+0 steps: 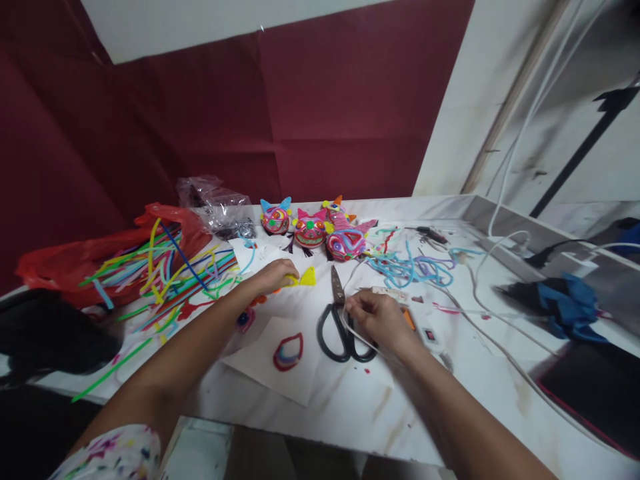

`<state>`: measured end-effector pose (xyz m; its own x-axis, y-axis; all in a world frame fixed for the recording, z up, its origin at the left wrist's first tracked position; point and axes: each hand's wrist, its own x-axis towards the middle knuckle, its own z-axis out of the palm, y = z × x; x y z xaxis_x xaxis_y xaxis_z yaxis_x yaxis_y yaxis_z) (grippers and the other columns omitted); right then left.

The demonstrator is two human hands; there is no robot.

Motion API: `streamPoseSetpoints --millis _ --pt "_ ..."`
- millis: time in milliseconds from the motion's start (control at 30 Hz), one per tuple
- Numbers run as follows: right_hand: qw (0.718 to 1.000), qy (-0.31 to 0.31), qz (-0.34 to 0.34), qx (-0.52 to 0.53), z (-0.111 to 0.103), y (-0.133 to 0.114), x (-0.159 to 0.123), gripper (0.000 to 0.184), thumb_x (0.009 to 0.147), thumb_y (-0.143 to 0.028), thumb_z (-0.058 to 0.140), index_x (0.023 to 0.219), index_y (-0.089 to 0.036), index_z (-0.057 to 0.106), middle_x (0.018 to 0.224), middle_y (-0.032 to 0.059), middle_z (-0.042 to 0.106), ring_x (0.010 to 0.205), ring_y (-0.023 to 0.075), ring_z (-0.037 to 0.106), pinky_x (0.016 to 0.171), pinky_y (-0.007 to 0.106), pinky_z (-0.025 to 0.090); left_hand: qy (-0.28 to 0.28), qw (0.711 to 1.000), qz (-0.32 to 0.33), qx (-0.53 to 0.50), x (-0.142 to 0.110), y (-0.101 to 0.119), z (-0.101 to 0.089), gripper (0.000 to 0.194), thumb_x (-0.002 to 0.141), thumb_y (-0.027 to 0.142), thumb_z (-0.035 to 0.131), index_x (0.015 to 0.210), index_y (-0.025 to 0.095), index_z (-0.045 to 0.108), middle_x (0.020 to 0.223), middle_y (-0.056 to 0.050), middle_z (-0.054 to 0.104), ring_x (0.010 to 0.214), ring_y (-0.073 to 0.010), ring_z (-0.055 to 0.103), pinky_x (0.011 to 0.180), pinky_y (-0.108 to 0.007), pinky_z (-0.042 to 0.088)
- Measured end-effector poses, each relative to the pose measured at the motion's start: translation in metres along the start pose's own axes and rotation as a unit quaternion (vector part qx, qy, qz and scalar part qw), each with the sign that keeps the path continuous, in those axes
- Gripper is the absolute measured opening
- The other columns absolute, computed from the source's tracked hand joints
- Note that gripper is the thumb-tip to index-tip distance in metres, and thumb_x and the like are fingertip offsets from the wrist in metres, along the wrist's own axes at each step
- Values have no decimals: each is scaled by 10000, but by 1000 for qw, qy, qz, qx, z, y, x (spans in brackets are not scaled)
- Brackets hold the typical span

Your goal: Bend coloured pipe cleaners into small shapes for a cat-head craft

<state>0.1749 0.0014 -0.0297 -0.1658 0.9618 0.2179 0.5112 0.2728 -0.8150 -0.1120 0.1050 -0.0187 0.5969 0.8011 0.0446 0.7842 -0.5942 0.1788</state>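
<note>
My left hand is on the paper at the middle of the table, its fingers closed on a small yellow fuzzy piece. Just right of it lies a yellow triangle of the same fuzzy stuff. My right hand is pinched together beside the black-handled scissors, whose blades point away from me. A thin white cord passes by its fingertips; what they pinch cannot be made out. Nearer me, a red, blue and white teardrop shape rests on white paper.
Several colourful animal heads stand at the back. Many pipe cleaners spill from a red plastic bag at left. Curly blue strands lie right of centre. White cables cross the right side, near a blue cloth.
</note>
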Motion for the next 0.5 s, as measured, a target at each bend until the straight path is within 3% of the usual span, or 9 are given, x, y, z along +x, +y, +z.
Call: streamPoseSetpoints --millis 100,267,367,500 --pt "1000 -7 3 -6 0 0 0 221 786 -334 520 681 -191 652 580 5 598 574 157 545 580 277 389 28 999 -7 -13 -1 -2 -3 244 838 234 550 994 276 734 1081 -37 690 1008 -180 616 957 -290 462" --pt "1000 -11 0 -7 0 1 0 226 788 -343 516 675 -195 645 584 6 602 575 158 547 589 279 391 135 986 -100 -1 -4 -20 -25 280 868 234 482 994 206 731 1066 -66 716 971 -200 640 925 -328 491" --pt "1000 -16 3 -1 1 3 -1 225 788 -345 515 676 -200 645 585 9 615 571 162 557 589 282 396 109 986 -125 16 -9 -29 -32 275 845 232 499 973 178 736 1021 -71 726 936 -205 646 898 -326 493" --pt "1000 -21 2 -8 1 4 -1 218 787 -342 515 706 -201 661 611 19 644 582 167 570 589 283 401 30 989 -143 28 -15 -30 -25 234 764 296 609 930 202 745 974 -51 724 883 -202 656 829 -292 495"
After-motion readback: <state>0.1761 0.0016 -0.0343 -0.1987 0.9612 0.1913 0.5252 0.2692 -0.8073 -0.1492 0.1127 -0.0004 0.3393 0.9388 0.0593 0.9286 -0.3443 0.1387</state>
